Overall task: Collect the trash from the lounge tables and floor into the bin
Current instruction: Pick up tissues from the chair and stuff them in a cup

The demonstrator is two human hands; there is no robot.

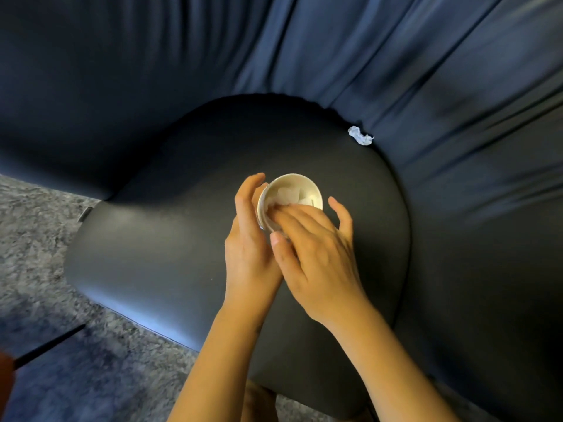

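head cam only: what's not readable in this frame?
- Cup contents: white stuff inside, partly covered by right hand fingers; kind unclear.
- Cup's lower body: hidden behind left hand.
- Bin: not in the head view.
- Crumpled paper at the seat edge: too small to identify.

Left hand [248, 236] around paper cup [289, 196]

Single head view, worn camera, looking steeply down and forward. Close on the dark chair seat [170, 239]; blue backrest [396, 56] fills the top, grey carpet [39, 269] lower left. Wide-angle edge curvature.
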